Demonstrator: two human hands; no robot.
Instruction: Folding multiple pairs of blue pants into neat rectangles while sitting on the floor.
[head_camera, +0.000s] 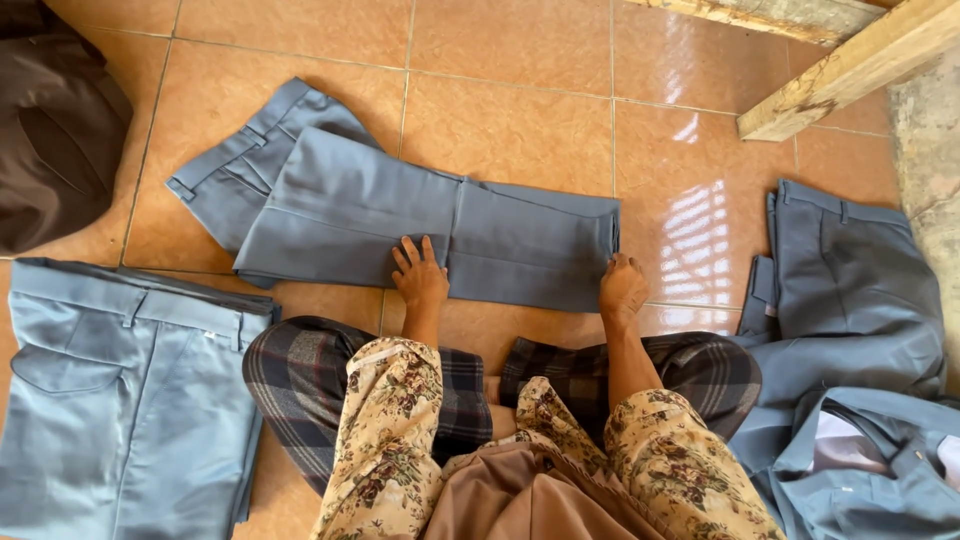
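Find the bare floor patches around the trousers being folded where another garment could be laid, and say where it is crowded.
Bare tile lies beyond the folded grey trousers, up to the wooden beam; another patch lies between them and the right-hand trouser pile. Near the left hand and left-side trousers, it is crowded.

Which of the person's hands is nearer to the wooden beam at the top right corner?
The right hand. It presses the right end of the folded grey trousers, below and left of the wooden beam. The left hand lies flat at the trousers' middle, farther left.
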